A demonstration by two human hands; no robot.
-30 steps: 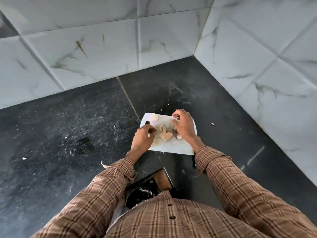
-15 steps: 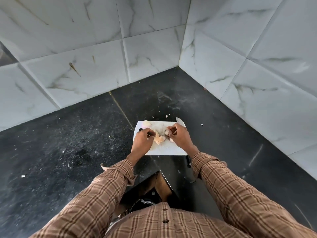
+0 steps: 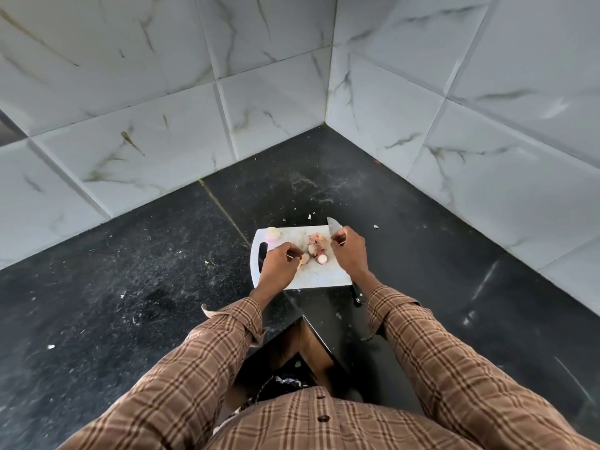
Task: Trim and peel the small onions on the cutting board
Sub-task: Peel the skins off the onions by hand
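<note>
Peeled pale-pink onion [image 3: 272, 234] at far-left corner of white plastic cutting board [image 3: 324, 277]. Left hand [image 3: 278, 266] pinches papery skin scrap [image 3: 304, 258]. Small trimmed onions [image 3: 317, 253] between hands. Right hand [image 3: 349, 253] curled; grip contents unclear. Steel knife blade [image 3: 333, 226] beyond right hand.

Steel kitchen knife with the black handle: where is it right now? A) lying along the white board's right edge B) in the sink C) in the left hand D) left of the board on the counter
A: the steel kitchen knife lies beside the white plastic cutting board's right edge, blade tip past the far corner, neither hand gripping it.
</note>
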